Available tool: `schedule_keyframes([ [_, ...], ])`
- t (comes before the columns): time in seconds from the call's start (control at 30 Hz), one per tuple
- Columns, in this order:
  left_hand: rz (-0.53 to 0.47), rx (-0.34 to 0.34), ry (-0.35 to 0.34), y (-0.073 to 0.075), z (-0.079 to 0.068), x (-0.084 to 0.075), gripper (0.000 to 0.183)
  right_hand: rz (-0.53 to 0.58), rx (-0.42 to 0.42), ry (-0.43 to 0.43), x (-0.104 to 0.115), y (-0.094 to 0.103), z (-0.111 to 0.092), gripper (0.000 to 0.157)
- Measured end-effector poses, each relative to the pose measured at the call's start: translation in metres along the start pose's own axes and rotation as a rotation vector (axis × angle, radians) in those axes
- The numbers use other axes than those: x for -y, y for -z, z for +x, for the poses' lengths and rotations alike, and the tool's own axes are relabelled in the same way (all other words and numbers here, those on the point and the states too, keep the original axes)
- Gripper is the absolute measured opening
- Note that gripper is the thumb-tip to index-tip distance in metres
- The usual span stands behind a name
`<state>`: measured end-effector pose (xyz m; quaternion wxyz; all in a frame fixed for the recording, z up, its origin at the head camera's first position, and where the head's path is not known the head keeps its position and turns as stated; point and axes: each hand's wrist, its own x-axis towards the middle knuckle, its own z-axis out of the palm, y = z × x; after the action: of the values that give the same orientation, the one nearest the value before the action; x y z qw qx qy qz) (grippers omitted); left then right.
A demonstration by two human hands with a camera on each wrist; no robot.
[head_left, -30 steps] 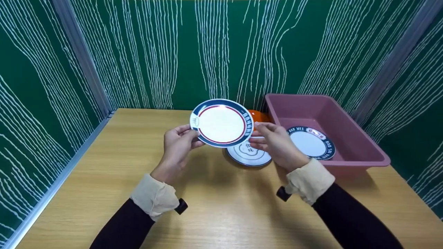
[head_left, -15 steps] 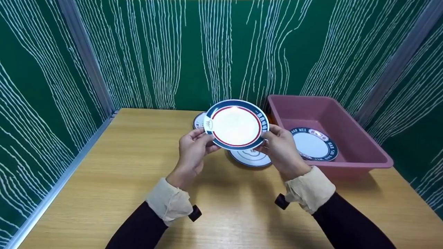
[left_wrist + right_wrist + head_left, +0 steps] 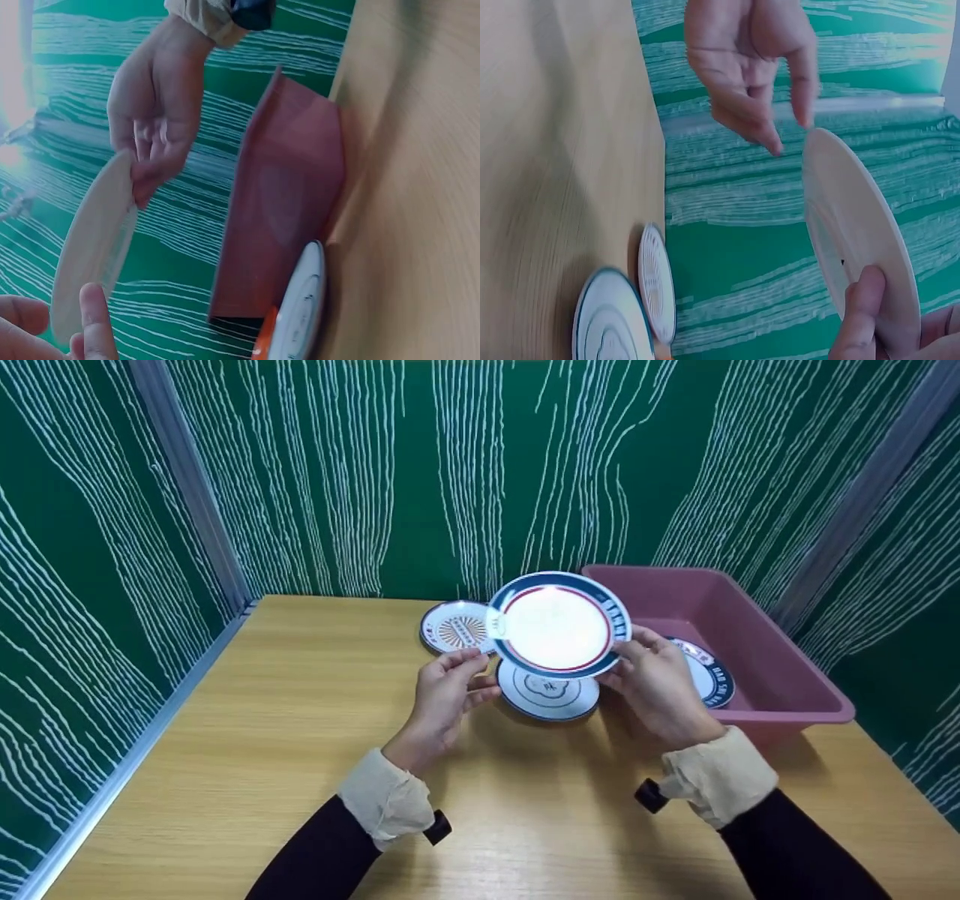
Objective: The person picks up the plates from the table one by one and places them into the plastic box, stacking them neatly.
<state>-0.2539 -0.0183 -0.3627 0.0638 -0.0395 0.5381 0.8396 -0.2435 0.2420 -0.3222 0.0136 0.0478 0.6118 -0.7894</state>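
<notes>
A white plate [image 3: 555, 622] with a dark blue band and a thin red ring is held up above the table, tilted toward the head camera. My right hand [image 3: 660, 690] pinches its right edge between thumb and fingers. Just off the opposite edge is my left hand [image 3: 442, 697], its fingers spread and a gap showing between them and the rim in the right wrist view. Beneath the held plate, a white plate [image 3: 551, 701] with a dark character at its centre lies on the table. Behind it sits another plate [image 3: 454, 630] with an orange ray pattern, partly covered by the held one.
A pink plastic tub [image 3: 757, 660] stands at the right, with a dark-banded plate [image 3: 716, 682] lying inside, partly hidden by my right hand. An orange object [image 3: 262, 334] shows behind the lying plate in the left wrist view. Green patterned panels [image 3: 465, 472] enclose the wooden table [image 3: 262, 720].
The held plate has moved right, toward the tub. My right hand took hold of its right edge, then my left hand let go of the left edge. The ray-patterned plate has come into view.
</notes>
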Motion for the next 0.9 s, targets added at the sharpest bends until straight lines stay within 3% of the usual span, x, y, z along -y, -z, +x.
schedule_keyframes([
  [0.17, 0.108, -0.035, 0.039, 0.003, 0.018, 0.016, 0.025, -0.016, -0.082, -0.012, 0.005, 0.023, 0.004, 0.046],
  [0.5, 0.236, -0.022, 0.147, 0.01, 0.056, 0.053, 0.039, 0.12, -0.337, -0.058, 0.014, 0.078, 0.027, 0.045],
  [0.63, 0.293, -0.041, 0.168, 0.012, 0.067, 0.059, 0.046, 0.207, -0.401, -0.055, 0.013, 0.097, 0.037, 0.043],
  [0.77, 0.329, -0.069, 0.182, 0.01, 0.075, 0.062, 0.049, 0.308, -0.448, -0.026, 0.01, 0.115, 0.047, 0.029],
  [0.9, 0.363, -0.123, 0.187, 0.002, 0.081, 0.065, 0.053, 0.312, -0.508, -0.051, 0.009, 0.128, 0.052, 0.022],
])
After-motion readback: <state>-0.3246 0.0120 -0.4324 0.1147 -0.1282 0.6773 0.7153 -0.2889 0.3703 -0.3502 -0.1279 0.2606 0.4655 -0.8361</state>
